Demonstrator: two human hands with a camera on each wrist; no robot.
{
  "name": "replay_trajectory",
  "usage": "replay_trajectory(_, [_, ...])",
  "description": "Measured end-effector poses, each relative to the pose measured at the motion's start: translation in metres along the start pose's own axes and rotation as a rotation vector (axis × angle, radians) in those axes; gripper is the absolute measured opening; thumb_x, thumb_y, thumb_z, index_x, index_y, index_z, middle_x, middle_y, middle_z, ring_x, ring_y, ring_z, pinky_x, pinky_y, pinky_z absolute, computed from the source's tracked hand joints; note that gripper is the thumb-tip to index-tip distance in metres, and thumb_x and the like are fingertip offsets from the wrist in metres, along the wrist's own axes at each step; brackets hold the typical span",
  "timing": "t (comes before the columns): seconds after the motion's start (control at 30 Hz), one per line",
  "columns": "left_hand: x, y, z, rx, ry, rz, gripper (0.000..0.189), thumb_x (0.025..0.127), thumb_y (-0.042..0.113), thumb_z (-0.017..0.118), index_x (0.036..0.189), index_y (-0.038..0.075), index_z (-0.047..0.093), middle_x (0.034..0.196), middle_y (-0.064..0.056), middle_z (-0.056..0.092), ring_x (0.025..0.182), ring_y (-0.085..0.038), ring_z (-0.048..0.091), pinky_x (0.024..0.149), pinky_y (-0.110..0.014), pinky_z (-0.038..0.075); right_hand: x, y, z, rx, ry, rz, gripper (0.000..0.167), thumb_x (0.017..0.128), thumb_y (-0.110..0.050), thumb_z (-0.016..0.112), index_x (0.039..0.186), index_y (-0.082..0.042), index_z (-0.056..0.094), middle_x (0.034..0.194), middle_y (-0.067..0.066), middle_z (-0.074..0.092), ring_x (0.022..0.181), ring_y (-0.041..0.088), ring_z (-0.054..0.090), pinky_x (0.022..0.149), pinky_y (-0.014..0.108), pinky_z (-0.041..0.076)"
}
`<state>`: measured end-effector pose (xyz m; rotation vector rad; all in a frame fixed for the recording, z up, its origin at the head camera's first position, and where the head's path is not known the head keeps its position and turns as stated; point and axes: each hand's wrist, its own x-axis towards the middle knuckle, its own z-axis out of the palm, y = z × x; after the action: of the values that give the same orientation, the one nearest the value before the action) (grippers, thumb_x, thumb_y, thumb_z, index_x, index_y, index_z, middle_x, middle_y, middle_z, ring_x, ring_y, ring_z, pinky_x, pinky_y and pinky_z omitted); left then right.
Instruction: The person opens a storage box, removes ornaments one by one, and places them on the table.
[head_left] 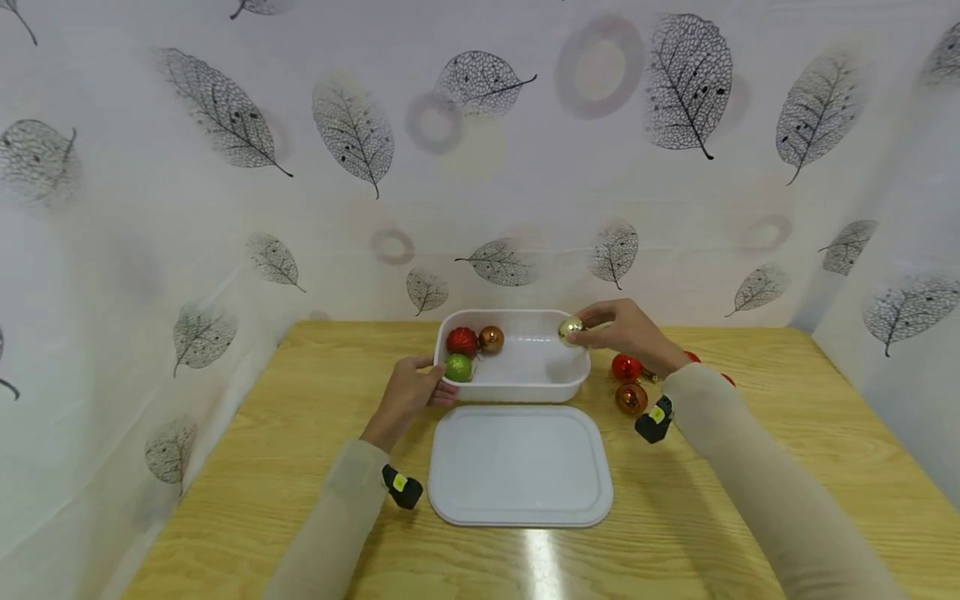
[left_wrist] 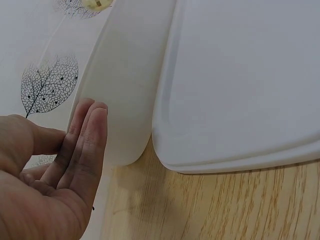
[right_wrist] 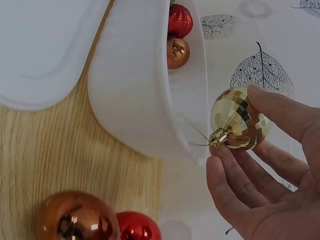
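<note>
My right hand [head_left: 621, 327] pinches a gold faceted Christmas ball [right_wrist: 239, 119] between thumb and fingers, at the right end of a white plastic container [head_left: 517, 392]. A thin string hangs from the ball's cap. My left hand [head_left: 414, 385] holds the container's left end, thumb at the rim and fingers against the outer wall. Inside, at the left, lie a red ribbed ball [head_left: 462, 342], a copper ball [head_left: 491, 338] and a green glittery ball [head_left: 459, 367]. In the left wrist view, part of the gold ball [left_wrist: 97, 4] shows beyond the container.
A white lid [head_left: 521, 467] lies flat in front of the container. Right of the container, a shiny red ball [head_left: 626, 367] and another copper ball [head_left: 631, 400] rest on the wooden table [head_left: 300, 467]. More red balls are partly hidden behind my right forearm. A leaf-printed curtain [head_left: 495, 183] stands behind.
</note>
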<state>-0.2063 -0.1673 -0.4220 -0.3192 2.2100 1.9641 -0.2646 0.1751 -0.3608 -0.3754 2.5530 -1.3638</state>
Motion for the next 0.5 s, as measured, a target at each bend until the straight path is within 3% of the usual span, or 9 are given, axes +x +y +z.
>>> replay_trajectory(0.17, [0.001,-0.001,0.0,0.009,0.001,-0.004,0.045,0.107,0.012,0.051,0.145,-0.011,0.044,0.087,-0.02,0.073,0.071,-0.021,0.074,0.069,-0.033,0.065,-0.01,0.003,-0.012,-0.038,0.013,0.031,0.059,0.087,-0.036,0.082,0.131,-0.002,0.063,0.13,0.02,0.062,0.11,0.033,0.064,0.099,0.052,0.056])
replay_trajectory(0.5, [0.001,-0.002,-0.001,-0.001,-0.002,0.006,0.045,0.107,0.011,0.051,0.145,-0.012,0.044,0.084,-0.019,0.073,0.07,-0.021,0.073,0.068,-0.033,0.066,-0.031,0.018,-0.036,-0.075,0.018,0.066,0.071,0.088,-0.047,0.078,0.141,-0.005,0.056,0.137,0.02,0.056,0.127,0.038,0.052,0.107,0.063,0.045])
